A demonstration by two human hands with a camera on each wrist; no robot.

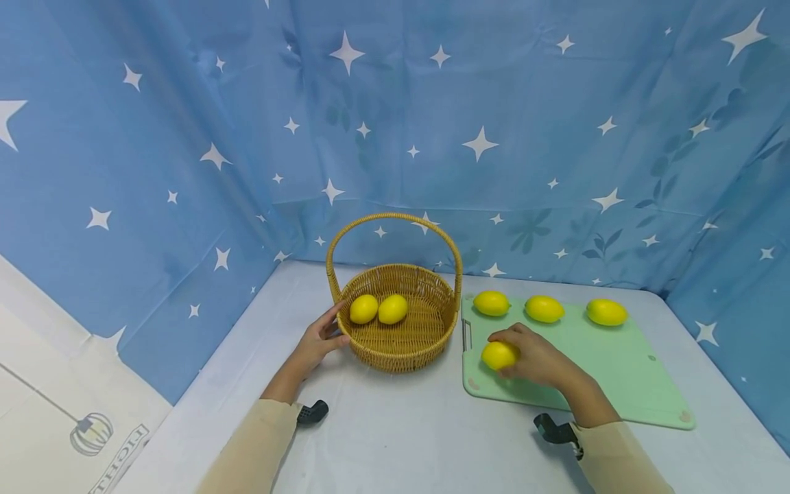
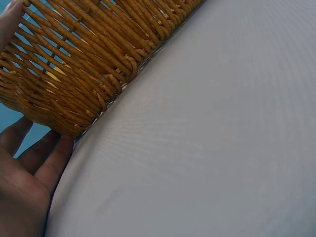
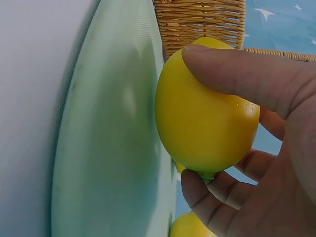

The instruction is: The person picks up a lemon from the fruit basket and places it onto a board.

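With your right hand (image 1: 535, 358) gripping the lemon (image 1: 498, 355) between thumb and fingers and your open left hand (image 1: 319, 341) steadying the wicker basket (image 1: 401, 343), a loosened pinch could let the smooth lemon slip.

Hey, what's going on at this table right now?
A person is handling lemons at a table. The right hand grips a lemon at the near left corner of the green cutting board, where three more lemons lie in a row along the far edge. The left hand rests against the side of the wicker basket, which holds two lemons.
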